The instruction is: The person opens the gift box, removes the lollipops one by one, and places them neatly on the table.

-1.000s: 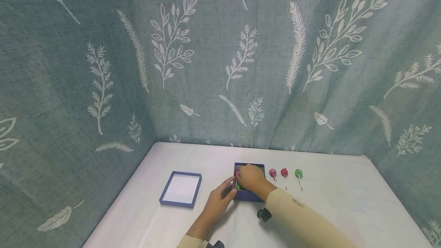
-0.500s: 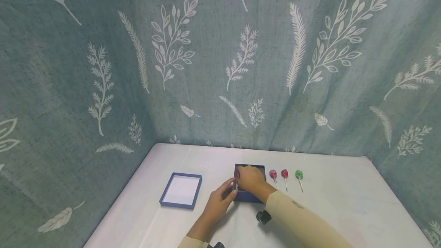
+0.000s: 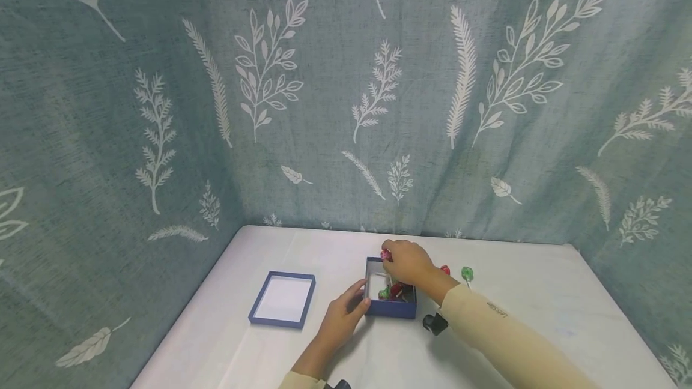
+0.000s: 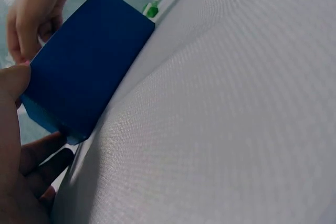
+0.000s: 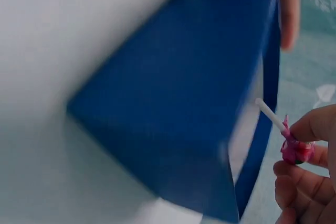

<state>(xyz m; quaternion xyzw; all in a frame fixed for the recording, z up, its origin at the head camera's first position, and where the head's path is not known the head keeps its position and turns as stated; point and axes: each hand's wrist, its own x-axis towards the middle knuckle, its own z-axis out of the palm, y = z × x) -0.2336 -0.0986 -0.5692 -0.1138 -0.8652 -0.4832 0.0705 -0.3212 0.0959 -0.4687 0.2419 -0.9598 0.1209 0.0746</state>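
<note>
In the head view my right hand (image 3: 412, 264) is above the far side of an open blue box (image 3: 391, 310). Its thumb and fingers pinch a pink-wrapped lollipop (image 5: 295, 149) by the candy end, with the white stick pointing toward the box opening. My left hand (image 3: 343, 316) grips the box at its left side, thumb near the front corner and fingers along the wall. Inside the box lie a green lollipop (image 3: 384, 293) and a red lollipop (image 3: 397, 289), with white sticks visible; part of the inside is hidden by my right hand.
A shallow blue lid (image 3: 282, 298) with a white inside lies to the left on the white table (image 3: 216, 341). Right of the box are a red lollipop (image 3: 445, 269), partly behind my right arm, and a green lollipop (image 3: 467, 273). A patterned curtain (image 3: 324, 107) hangs behind.
My right hand has come up out of the box and shifted slightly right, with the pink lollipop now in its fingers. My left hand has stayed at the box.
</note>
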